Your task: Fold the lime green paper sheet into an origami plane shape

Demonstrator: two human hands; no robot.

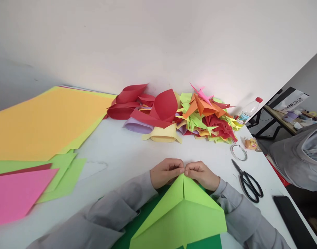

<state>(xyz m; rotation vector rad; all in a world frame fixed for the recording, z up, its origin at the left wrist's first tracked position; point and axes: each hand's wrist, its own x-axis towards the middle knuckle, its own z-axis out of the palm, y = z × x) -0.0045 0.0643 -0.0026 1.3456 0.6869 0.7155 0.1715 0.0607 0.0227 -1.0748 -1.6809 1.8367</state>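
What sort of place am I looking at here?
Likely a craft workroom: a white table holds stacked coloured paper sheets, a pile of folded paper shapes, scissors and a tape roll, while the left hand and right hand pinch a green folded sheet.

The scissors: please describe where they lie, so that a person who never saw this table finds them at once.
Start at the white table and the right hand, which pinches the tip of the green folded paper together with the left hand. Just right of that hand lie the scissors, between the tape ring and the black phone. They alone have black loop handles and pointed blades.
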